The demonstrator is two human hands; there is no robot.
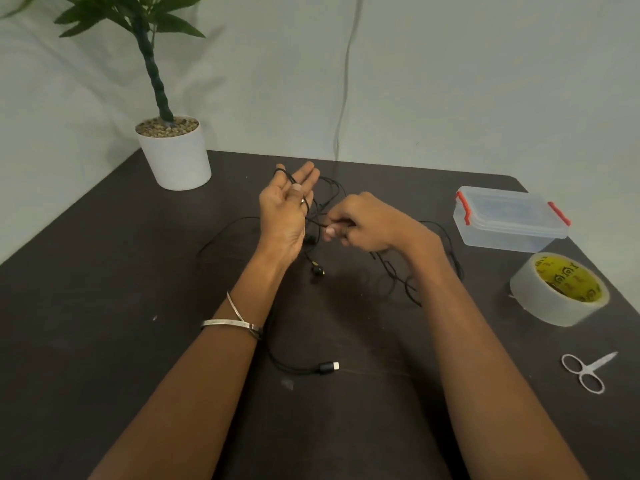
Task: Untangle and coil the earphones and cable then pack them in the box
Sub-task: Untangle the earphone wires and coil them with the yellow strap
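Early stage, untangling only. Left hand (pixel 287 209) is raised, fingers straight & spread, thin black earphones (pixel 316 268) wire looped over the fingers w/ thumb lying across it. Right hand (pixel 363 225) has fingertips pinched on a strand just right of the left palm. An earbud dangles below the hands, mid-table. More wire lies in loose loops on the dark table (pixel 104 306), left & right of the hands. Black cable (pixel 325 367) w/ a silver plug sits near, between the forearms; can't tell if it's knotted w/ the earphones. Nothing coiled yet.

Box (pixel 509 220), clear w/ red clips, sits far right, lid on, looks empty. So coiling, opening & packing all remain.

Tape roll (pixel 559 289) at right has a yellow core w/ dark print, not legible. Small scissors (pixel 585 372) near right, no markings seen.
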